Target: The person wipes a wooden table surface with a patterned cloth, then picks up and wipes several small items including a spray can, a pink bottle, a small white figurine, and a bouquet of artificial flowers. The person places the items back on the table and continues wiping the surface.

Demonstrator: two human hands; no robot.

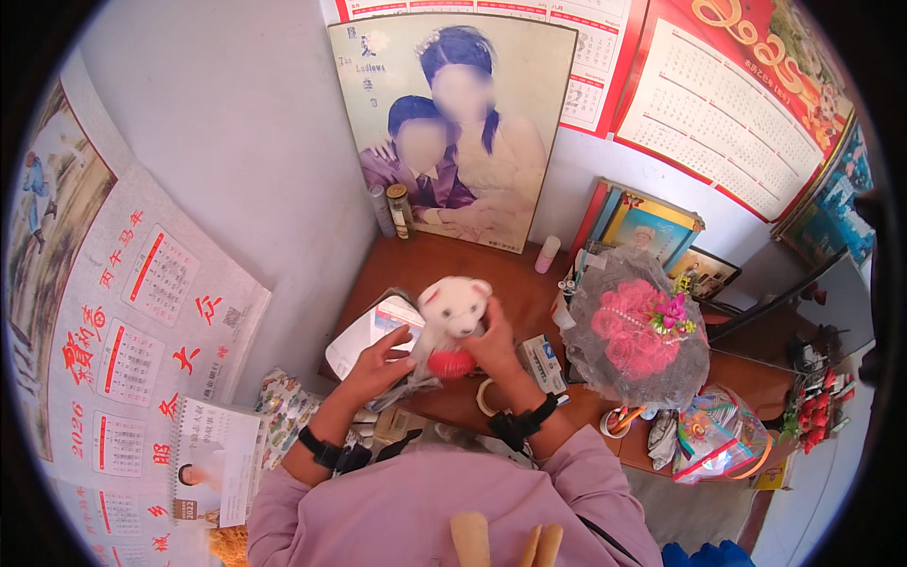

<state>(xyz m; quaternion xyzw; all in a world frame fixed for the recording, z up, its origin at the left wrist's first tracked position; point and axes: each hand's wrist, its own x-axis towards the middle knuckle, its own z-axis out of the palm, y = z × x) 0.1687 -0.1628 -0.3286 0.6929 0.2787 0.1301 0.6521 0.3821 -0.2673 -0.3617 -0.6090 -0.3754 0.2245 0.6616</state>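
A white plush bear (453,305) with a red heart (451,363) at its front is upright over the brown wooden table (425,259). My right hand (494,341) grips the bear's side, thumb near the heart. On the other side, my left hand (379,365) has its fingers apart, fingertips close to clear plastic wrap (407,388) at the bear's base; whether they touch it, I cannot tell. Behind that hand a white-framed mirror (358,337) lies on the table, partly covered by the fingers and the bear.
A large portrait photo (510,191) leans on the wall behind two bottles (382,210). A small pink-and-white bottle (547,255) stands nearby. To the right are a small box (543,363), a tape roll (486,398), a wrapped pink bouquet (631,326) and a pen cup (615,424).
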